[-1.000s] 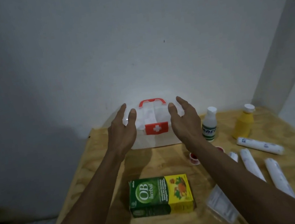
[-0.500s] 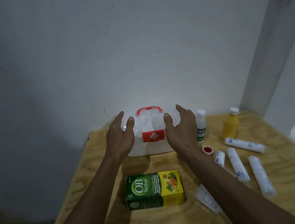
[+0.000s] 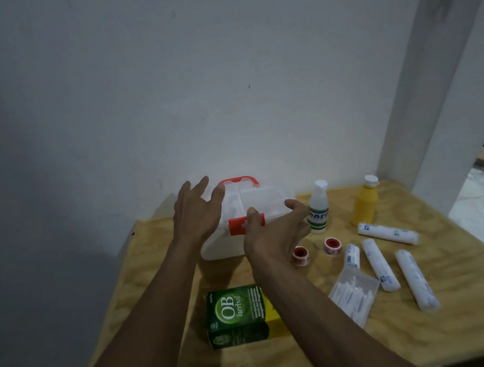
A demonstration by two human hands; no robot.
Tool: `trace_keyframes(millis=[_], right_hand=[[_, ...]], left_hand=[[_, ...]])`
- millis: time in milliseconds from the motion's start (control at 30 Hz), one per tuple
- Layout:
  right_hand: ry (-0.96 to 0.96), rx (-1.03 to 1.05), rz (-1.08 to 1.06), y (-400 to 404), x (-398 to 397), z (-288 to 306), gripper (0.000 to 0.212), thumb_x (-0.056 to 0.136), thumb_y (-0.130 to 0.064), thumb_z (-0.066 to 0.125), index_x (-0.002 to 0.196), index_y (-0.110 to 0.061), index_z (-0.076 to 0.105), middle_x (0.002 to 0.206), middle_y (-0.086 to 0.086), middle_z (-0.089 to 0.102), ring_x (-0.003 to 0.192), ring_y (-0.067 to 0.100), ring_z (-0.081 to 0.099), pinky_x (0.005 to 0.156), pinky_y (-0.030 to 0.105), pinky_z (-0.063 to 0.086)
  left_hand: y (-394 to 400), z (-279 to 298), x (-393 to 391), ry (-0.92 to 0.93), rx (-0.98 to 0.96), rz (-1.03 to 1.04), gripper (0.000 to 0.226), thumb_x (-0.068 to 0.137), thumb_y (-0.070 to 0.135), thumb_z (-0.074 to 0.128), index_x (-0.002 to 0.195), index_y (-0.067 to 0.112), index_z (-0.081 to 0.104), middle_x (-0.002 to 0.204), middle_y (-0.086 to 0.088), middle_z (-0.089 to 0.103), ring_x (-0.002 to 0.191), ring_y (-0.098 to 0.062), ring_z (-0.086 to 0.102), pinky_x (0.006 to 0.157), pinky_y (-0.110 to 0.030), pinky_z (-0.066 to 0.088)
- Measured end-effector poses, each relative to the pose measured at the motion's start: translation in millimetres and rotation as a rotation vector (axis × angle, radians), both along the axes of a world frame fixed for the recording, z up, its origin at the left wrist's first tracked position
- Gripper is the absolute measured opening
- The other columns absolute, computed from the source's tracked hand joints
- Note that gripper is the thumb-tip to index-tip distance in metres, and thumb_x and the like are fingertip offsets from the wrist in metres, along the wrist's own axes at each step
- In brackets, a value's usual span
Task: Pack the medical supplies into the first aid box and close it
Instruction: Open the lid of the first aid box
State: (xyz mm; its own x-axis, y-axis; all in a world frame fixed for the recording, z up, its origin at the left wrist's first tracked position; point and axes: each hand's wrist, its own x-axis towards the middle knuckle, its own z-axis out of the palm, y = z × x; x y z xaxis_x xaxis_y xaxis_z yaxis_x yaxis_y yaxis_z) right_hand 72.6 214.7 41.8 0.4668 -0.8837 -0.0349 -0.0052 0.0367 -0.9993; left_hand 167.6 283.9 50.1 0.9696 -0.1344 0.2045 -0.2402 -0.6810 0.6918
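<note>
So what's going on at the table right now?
A person is reaching for the first aid box with both hands. The right hand has its thumb at the red latch; the left hand is spread open at the box's left side. The lid looks closed. Nothing is packed yet: bottles, bandage rolls, tape rolls, swabs and the green carton lie on the table.

Person, head-camera view: two forearms and two hands visible. Left hand (image 3: 196,213): bare, no glove, no ring or watch seen. Right hand (image 3: 273,235): bare, likewise unadorned. Both forearms uncovered along their whole visible length down to the lower frame edge; no sleeve, cuff or band shows. Fingernails short, as far as the dim light allows. Nothing else of the body in view.
</note>
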Motion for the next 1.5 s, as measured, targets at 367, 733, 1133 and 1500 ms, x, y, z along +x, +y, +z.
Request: trace_keyframes(millis=[367,733,1133,1500], right_hand=[[-0.026,-0.126,0.074,-6,-9,-3,0.031,0.089,-0.019,0.069,0.109,-0.027,0.047,0.105,0.002,0.054,0.096,0.018,0.059,0.082,0.039,0.058],[0.031,-0.999,0.472,-58,-20,4,0.03,0.081,-0.021,0.077,0.108,-0.008,0.073,0.102,0.006,0.062,0.086,0.015,0.058,0.076,0.028,0.052],[0.055,-1.288,0.52,-81,-11,28,0.024,0.085,-0.042,0.067,0.093,-0.02,0.074,0.096,-0.002,0.075,0.095,0.022,0.061,0.078,0.038,0.049],[0.006,-1.173,0.496,-93,31,91,0.025,0.091,-0.037,0.064,0.108,-0.019,0.068,0.101,0.001,0.073,0.09,0.019,0.066,0.075,0.033,0.052]], left_hand=[[-1,2,-2,0.003,-0.03,0.011,0.056,0.096,0.054,0.041,0.147,0.032,0.035,0.16,-0.002,0.021,0.146,-0.029,0.021,0.116,-0.049,0.021],[1,3,-5,-0.001,-0.04,-0.003,0.056,0.096,0.055,0.04,0.147,0.032,0.036,0.16,-0.002,0.021,0.146,-0.028,0.02,0.115,-0.049,0.021],[6,12,-23,-0.008,-0.249,0.032,0.06,0.096,0.055,0.041,0.147,0.026,0.037,0.156,-0.003,0.032,0.142,-0.027,0.029,0.114,-0.045,0.025],[14,5,-22,0.101,-0.365,0.027,0.098,0.076,0.081,0.029,0.153,0.021,0.019,0.156,-0.007,0.033,0.139,-0.03,0.036,0.111,-0.049,0.03]])
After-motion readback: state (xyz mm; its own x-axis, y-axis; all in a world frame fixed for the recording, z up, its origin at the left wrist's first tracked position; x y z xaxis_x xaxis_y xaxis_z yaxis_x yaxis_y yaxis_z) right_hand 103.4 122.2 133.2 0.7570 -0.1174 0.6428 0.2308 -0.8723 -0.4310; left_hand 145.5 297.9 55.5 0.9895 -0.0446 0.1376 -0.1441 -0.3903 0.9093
